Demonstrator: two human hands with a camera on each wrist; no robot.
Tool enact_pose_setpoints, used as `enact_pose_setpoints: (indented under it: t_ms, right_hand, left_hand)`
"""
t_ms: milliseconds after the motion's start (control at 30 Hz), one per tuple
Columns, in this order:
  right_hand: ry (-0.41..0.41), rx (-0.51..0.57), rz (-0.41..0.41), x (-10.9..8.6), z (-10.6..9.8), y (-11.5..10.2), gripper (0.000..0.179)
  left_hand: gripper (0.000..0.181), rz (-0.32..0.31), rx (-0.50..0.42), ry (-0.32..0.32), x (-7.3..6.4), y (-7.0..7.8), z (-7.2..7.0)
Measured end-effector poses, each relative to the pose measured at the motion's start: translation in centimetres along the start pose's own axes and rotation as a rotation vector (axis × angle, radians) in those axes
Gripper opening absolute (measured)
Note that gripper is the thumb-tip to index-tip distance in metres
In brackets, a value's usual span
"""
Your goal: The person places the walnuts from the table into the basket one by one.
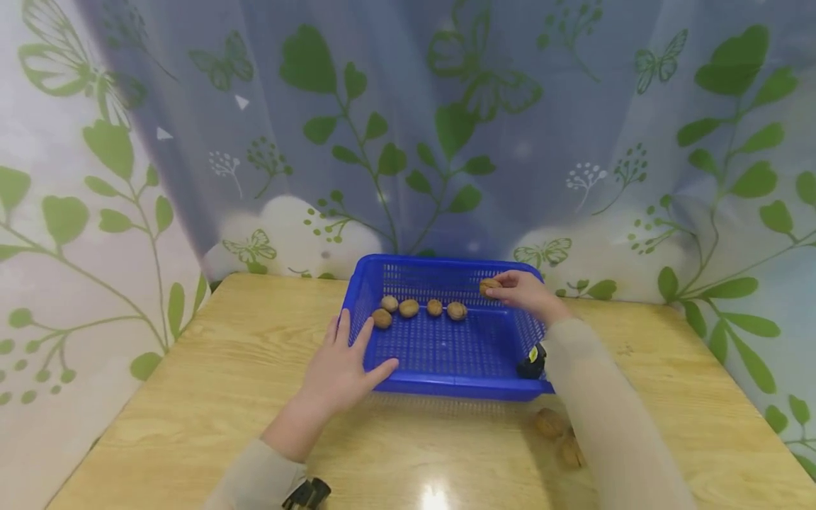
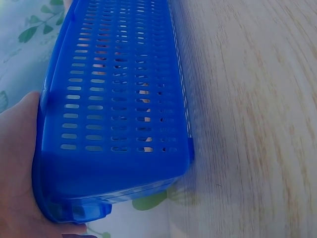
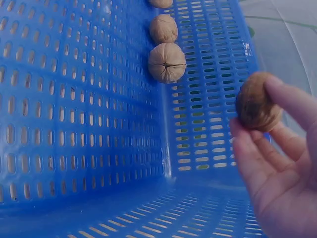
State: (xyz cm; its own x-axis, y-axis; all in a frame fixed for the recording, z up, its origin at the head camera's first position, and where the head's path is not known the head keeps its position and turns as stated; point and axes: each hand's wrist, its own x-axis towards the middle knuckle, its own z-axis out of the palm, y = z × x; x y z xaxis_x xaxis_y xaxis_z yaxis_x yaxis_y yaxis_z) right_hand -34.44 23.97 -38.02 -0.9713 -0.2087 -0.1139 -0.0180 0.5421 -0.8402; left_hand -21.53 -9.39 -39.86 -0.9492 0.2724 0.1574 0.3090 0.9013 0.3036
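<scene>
Between its thumb and fingertips my right hand (image 1: 523, 292) pinches a walnut (image 3: 256, 101), held above the far right part of a blue plastic basket (image 1: 446, 386). Inside, along the far wall, lies a row of walnuts (image 1: 409, 308); the one nearest the held nut, a pale walnut (image 3: 167, 63), shows a star-shaped split end. My left hand (image 1: 338, 368) rests on the basket's left rim with its fingers spread and fairly straight. In the left wrist view, the basket's slotted wall (image 2: 114, 99) stands beside that hand.
Several walnuts (image 1: 550, 423) lie on the wooden table (image 1: 255, 340) in front of the basket, partly behind my right sleeve (image 1: 612, 404). A black wrist device (image 1: 533, 361) shows beside that sleeve. Behind the table hangs a leaf-patterned curtain (image 1: 395, 212).
</scene>
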Motion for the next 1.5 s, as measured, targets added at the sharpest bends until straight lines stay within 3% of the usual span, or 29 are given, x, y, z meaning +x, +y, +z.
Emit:
enact_pose_setpoints:
  t_ms: [267,633,867,1000,1167,1300,1500]
  right_hand:
    - [0.001,-0.067,-0.006,-0.1,-0.1,0.1,0.048]
    - [-0.021,0.018,-0.003,0.0,-0.3,0.1,0.049]
    - [-0.022,0.208,-0.062,-0.6,-1.5,-1.1,0.05]
    - [-0.077,0.241,-0.105,-2.3,-2.9,-3.3,0.052]
    - [-0.089,0.108,-0.148,-4.9,-4.5,-5.0,0.055]
    - [-0.068,0.04,-0.176,-7.7,-5.4,-3.9,0.054]
    - [-0.018,-0.049,-0.173,-12.8,-5.9,-0.4,0.054]
  left_hand:
    - [0.09,0.01,0.008,0.0,0.2,-0.1,0.1]
    - [0.088,0.002,0.008,-0.009,0.0,0.0,-0.2]
    - [0.087,-0.005,0.023,-0.029,0.1,0.2,-0.4]
    - [0.087,-0.006,0.02,-0.028,0.1,0.0,-0.2]
    - [0.086,-0.014,0.037,-0.011,-0.2,-0.7,-0.4]
    - [0.086,-0.019,0.033,-0.014,-0.4,-0.5,-0.6]
    - [0.087,-0.015,0.025,-0.033,0.0,-0.1,-0.5]
